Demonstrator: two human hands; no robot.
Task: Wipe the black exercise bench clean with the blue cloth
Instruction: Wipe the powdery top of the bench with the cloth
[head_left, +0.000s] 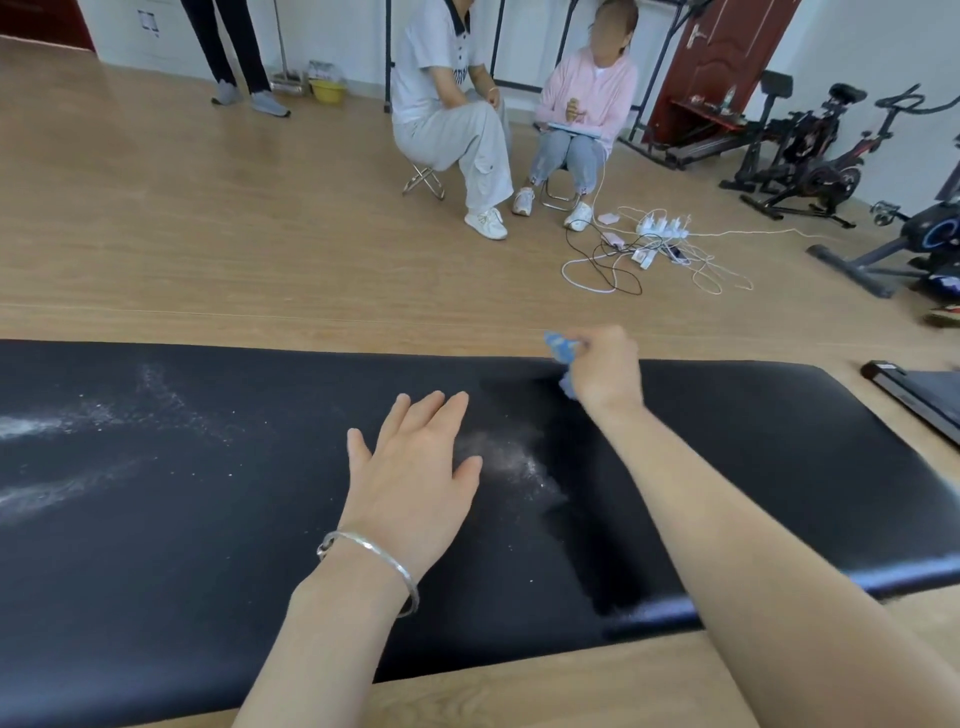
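While my left hand (415, 467) is lying flat, fingers spread, on the bench (779, 441), my right hand (605, 366) is bunching the soft, light cloth (560, 347) at the far edge.

Two bare forearms, no sleeves, thin silver bangle (371, 564) on left wrist

the bench (753, 467) is black, streaked and speckled with white powder (519, 467). the cloth (560, 347) is blue with paler patches. the floor (208, 234) is light brown wood grain.
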